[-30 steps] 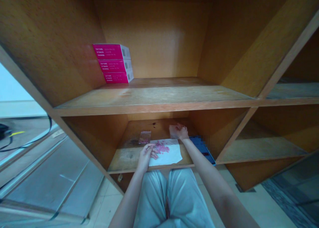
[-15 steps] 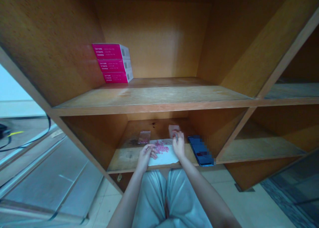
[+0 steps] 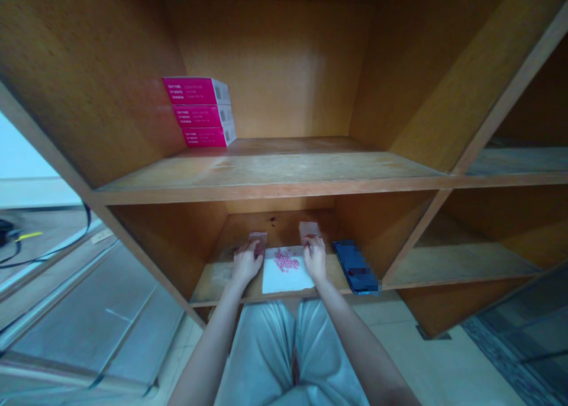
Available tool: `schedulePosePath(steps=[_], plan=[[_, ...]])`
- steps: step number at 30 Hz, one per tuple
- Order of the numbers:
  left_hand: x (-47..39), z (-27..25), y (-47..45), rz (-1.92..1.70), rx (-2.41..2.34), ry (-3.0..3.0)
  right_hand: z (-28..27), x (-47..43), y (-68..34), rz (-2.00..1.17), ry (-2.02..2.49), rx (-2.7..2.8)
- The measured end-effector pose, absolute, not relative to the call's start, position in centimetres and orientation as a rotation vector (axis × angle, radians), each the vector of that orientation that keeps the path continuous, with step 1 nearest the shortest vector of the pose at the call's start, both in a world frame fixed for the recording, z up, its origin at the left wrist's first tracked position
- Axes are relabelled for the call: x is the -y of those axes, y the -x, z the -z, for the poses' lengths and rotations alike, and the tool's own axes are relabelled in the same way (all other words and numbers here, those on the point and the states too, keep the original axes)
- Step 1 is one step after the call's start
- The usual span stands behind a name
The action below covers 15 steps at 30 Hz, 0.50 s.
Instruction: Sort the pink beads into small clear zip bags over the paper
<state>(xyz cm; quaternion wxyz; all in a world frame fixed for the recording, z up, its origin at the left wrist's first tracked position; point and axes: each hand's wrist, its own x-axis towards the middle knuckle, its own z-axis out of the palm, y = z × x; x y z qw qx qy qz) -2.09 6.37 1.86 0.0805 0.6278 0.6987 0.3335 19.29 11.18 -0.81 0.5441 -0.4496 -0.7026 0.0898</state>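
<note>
My left hand (image 3: 248,259) is over a small clear plastic bag (image 3: 258,236), its fingers curled down on the near part and hiding the pink bits in there. Whatever those fingers may pinch is too small to make out. At a second small clear bag (image 3: 309,227), my right hand (image 3: 315,257) has its fingertips bent together on the near end; any item in them is hidden. Between both hands, a white sheet (image 3: 276,282) lies flat on the lower shelf, bearing a loose cluster of small pink beads or pellets (image 3: 286,261).
A dark phone (image 3: 355,268) lies right of the sheet, partly blurred out. Three pink boxes (image 3: 202,116) are stacked on the upper shelf (image 3: 284,169). Wooden side walls enclose the lower compartment. Glass panels (image 3: 97,311) stand at lower left.
My left hand has left the edge of the bead cluster and moved left and back onto the left bag. My right hand stays by its bag, slightly lower, fingers bent down.
</note>
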Motion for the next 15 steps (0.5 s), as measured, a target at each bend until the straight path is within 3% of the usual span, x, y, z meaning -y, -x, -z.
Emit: schedulePosePath(steps=[3,8,15], plan=[[-6.9,-1.5,3.1,-0.929,-2.058,-1.935,0.8,-11.3,-19.3,-0.232,1.063,1.658],[-7.8,-0.7,3.9,-1.448,-1.690,-1.554,0.9,-11.4,-19.4,-0.241,1.075,1.653],[-8.2,-0.9,4.3,-1.432,-1.663,-1.510,0.9,-11.4,-19.5,-0.256,1.068,1.661]])
